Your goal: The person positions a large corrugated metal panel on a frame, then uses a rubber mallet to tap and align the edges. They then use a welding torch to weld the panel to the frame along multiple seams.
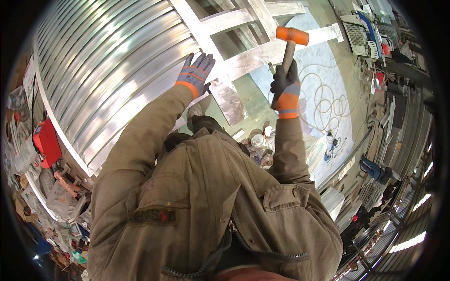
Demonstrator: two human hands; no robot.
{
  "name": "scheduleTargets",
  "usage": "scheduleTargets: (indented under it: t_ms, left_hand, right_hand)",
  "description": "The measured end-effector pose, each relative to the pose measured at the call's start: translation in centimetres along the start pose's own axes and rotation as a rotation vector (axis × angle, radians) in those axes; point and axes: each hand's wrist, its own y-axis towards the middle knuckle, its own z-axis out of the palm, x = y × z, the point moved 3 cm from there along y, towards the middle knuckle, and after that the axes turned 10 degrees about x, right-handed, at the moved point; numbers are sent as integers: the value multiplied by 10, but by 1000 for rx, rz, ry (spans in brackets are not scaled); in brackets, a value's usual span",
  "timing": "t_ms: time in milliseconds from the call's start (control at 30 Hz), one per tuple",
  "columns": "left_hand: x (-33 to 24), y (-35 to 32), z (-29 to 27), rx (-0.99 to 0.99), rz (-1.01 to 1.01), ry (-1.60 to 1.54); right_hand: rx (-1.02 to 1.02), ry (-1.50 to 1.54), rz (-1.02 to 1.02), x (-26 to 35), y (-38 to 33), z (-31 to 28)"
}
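Note:
My right hand [285, 91], in a grey and orange work glove, grips the handle of a mallet [293, 35] with an orange head. The mallet is raised, its head at the top of the upright handle. My left hand [195, 74], gloved the same way, lies flat with its fingers stretched out at the edge of a large ribbed metal panel [126, 61]. Its fingertips reach the flat pale metal border [201, 33] of that panel. Right of the border, flat metal bars [253, 58] cross one another in a frame.
A coiled pale hose [323, 100] lies on a light blue sheet on the floor to the right. At the left stands a red box [47, 143] among heaped clutter. A white crate [355, 37] is at the far right. Small containers [257, 140] sit near my body.

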Motion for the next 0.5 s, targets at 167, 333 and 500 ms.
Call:
scheduleTargets:
  t_ms: [167, 333, 500]
  left_hand:
    - [-8, -2, 6, 15, -9, 33]
    - [-10, -21, 7, -54, -87, -207]
    - [13, -183, 44, -221, -221, -291]
  right_hand:
    - [325, -867, 63, -50, -40, 39]
    - [175, -129, 61, -32, -37, -14]
    - [188, -349, 128, 11, -36, 65]
